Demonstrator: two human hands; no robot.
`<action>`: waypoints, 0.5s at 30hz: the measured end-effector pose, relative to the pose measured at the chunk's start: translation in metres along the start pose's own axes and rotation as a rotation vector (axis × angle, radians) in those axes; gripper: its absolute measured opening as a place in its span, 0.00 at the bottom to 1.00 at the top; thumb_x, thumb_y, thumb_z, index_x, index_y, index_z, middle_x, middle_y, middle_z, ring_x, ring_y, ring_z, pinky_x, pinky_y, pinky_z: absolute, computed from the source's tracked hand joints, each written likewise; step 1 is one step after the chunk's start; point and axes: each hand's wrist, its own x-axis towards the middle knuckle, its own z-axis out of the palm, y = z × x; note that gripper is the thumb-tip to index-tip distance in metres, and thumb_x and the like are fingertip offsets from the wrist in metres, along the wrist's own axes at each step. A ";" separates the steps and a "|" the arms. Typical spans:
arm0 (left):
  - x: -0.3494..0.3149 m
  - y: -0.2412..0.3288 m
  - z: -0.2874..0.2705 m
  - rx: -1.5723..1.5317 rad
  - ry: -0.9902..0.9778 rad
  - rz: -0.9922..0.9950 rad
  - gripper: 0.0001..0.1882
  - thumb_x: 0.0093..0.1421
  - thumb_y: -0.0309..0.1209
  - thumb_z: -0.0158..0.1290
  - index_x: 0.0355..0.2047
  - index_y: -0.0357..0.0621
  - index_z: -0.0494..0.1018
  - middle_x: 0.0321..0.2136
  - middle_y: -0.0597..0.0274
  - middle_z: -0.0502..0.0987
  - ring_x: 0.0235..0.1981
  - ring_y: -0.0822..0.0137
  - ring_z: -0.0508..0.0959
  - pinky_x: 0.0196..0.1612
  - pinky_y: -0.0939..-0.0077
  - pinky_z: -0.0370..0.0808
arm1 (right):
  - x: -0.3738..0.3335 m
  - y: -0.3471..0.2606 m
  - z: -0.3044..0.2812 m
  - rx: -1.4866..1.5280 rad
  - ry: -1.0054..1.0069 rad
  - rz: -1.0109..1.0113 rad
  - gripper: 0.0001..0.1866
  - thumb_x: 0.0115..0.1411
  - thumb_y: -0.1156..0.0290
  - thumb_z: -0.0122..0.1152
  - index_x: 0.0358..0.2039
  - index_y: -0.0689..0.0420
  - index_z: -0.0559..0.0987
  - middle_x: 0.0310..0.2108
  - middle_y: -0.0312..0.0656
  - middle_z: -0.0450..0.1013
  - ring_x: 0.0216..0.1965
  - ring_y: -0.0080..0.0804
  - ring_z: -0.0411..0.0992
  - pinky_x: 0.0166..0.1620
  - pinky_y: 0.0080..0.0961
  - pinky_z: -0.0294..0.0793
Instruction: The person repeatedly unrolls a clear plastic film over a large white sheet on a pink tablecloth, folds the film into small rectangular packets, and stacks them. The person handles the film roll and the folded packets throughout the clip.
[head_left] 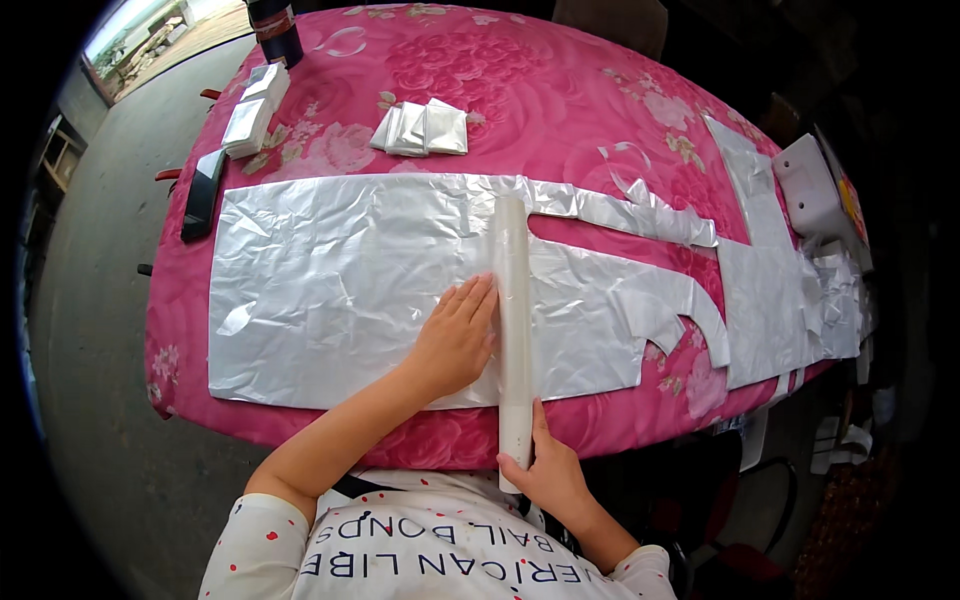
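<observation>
Now We Hold the Tube on the Foil

Our left hand lies flat and open on the silver sheet, pinning it to the pink tablecloth. Our right hand grips the near end of the white tube, which lies straight across the sheet. Folded foil packets wait beyond.

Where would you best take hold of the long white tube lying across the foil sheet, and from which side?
Probably at the near end of the white tube, which overhangs the table edge, coming from below on the person's side. The right hand grips it there already, while the left hand lies flat on the foil sheet beside its middle, blocking that side.
</observation>
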 end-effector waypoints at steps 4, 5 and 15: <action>0.002 -0.003 0.017 0.108 -0.098 -0.007 0.33 0.55 0.34 0.44 0.58 0.26 0.53 0.61 0.41 0.53 0.64 0.50 0.51 0.64 0.57 0.46 | 0.009 0.009 -0.011 0.083 -0.017 -0.053 0.45 0.53 0.51 0.60 0.60 0.70 0.53 0.37 0.58 0.72 0.37 0.46 0.75 0.40 0.33 0.73; 0.002 -0.004 0.020 0.148 -0.103 0.004 0.33 0.55 0.34 0.43 0.57 0.25 0.53 0.61 0.40 0.52 0.64 0.49 0.50 0.64 0.57 0.46 | 0.017 0.010 -0.017 0.081 -0.005 -0.059 0.43 0.53 0.51 0.60 0.58 0.70 0.56 0.38 0.58 0.72 0.37 0.45 0.75 0.40 0.32 0.73; 0.002 -0.004 0.023 0.237 -0.136 0.042 0.33 0.58 0.38 0.36 0.58 0.24 0.51 0.61 0.34 0.50 0.64 0.45 0.48 0.65 0.55 0.42 | 0.214 -0.003 -0.067 1.097 -0.051 -0.050 0.19 0.61 0.60 0.52 0.43 0.63 0.73 0.38 0.41 0.73 0.39 0.31 0.73 0.41 0.22 0.72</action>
